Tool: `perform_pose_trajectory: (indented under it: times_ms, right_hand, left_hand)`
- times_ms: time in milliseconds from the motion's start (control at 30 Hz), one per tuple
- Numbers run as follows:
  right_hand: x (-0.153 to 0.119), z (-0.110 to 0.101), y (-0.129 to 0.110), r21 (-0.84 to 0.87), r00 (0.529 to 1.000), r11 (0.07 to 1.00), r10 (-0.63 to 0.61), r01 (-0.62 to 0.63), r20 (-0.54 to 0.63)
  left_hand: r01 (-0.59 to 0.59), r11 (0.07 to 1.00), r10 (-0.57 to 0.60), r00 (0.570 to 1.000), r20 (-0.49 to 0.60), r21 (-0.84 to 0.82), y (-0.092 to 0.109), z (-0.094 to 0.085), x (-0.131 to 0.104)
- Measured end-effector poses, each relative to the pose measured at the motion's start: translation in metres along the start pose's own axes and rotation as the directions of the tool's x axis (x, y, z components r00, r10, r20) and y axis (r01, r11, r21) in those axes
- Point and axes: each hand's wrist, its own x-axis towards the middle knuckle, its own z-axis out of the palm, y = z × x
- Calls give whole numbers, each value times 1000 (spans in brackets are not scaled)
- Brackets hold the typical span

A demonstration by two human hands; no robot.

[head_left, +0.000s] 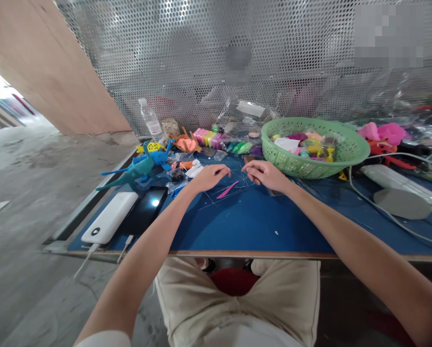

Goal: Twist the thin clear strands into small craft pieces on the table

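Space between the left hand (210, 177) and the right hand (270, 177) is where the pink tool (227, 189) lies, flat and slanting on the blue table (237, 231), just beside the left fingertips and touching neither hand. Each grip looks loosely open, fingers bent, with nothing seen in it, though the undersides of the fingers are hidden. A thing this thin calls for a light fingertip pinch on its narrow shaft, with the wide end kept free; pressing down hard could make it slide on the smooth top. Resting the wrists would probably steady both hands. Crowding matters more beyond them: the green basket (306, 167), full of colourful pieces, stands just beyond the right hand, so a swing outward could knock its wall. Near the left hand are small plastic packets (176, 187) and a white piece (195, 168), with a teal toy (138, 172) and a blue toy (160, 159) farther out. The phone (149, 212) and white power bank (111, 217) sit beside the left forearm, their 2 cords running over the front edge, where a sleeve might snag. A water bottle (150, 120) stands upright at the back.
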Motion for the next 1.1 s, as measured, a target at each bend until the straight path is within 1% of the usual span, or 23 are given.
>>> perform_pose_trajectory:
  times_ms: [33,100,167,233,300,333,400,467,533,600,667,733,800,867,933,1033,1100]
  right_hand:
    - [0,-1,0,37,1000,999,14,-14,-18]
    - [1,-2,0,127,996,991,50,-40,-80]
    - [2,-3,-1,187,986,981,81,-53,-144]
    - [2,-5,-1,149,980,987,81,-54,-180]
    - [1,-6,-2,18,980,999,41,-38,-194]
    - [0,-7,-3,-68,980,998,-1,-12,-197]
    - [-1,-6,-5,-262,974,962,-131,79,-187]
    - [-1,-4,-8,-455,949,869,-283,194,-137]
    - [-1,-1,-11,-611,920,740,-390,283,-46]
    - [0,3,-12,-703,903,632,-428,327,35]
    - [-1,6,-13,-762,890,547,-447,346,83]
    - [-4,6,-13,-796,865,470,-486,380,126]
    - [-7,4,-13,-802,828,402,-528,441,190]
    - [-10,3,-13,-790,809,376,-535,485,242]
    - [-12,3,-13,-780,820,386,-506,492,266]
    - [-12,6,-10,-749,852,441,-418,494,316]
    - [-11,7,-8,-711,872,512,-363,482,329]
  left_hand:
    - [13,999,-14,1000,-15,-53,-1,0,0]
    - [55,971,-67,997,-43,-233,-5,-2,1]
    - [96,890,-125,992,-34,-446,-8,-2,3]
    - [124,810,-161,987,-13,-573,-11,-1,4]
    - [143,789,-169,985,13,-597,-11,1,5]
    - [145,799,-160,987,27,-583,-11,3,5]
    - [115,858,-106,993,46,-501,-10,6,4]
    - [51,929,-34,998,52,-368,-7,6,3]
    - [-3,969,17,998,57,-246,-2,4,2]
    - [-35,985,46,997,62,-170,4,-1,-1]
    - [-76,995,80,994,68,-66,11,-9,-5]
    - [-107,994,103,985,138,19,16,-17,-8]
    - [-101,994,88,970,228,48,19,-24,-11]
    - [-98,993,76,954,289,59,20,-28,-11]
    - [-103,992,74,946,316,75,19,-28,-11]
    - [-99,991,60,928,367,88,17,-26,-10]
    - [-83,993,42,915,401,86,15,-25,-10]
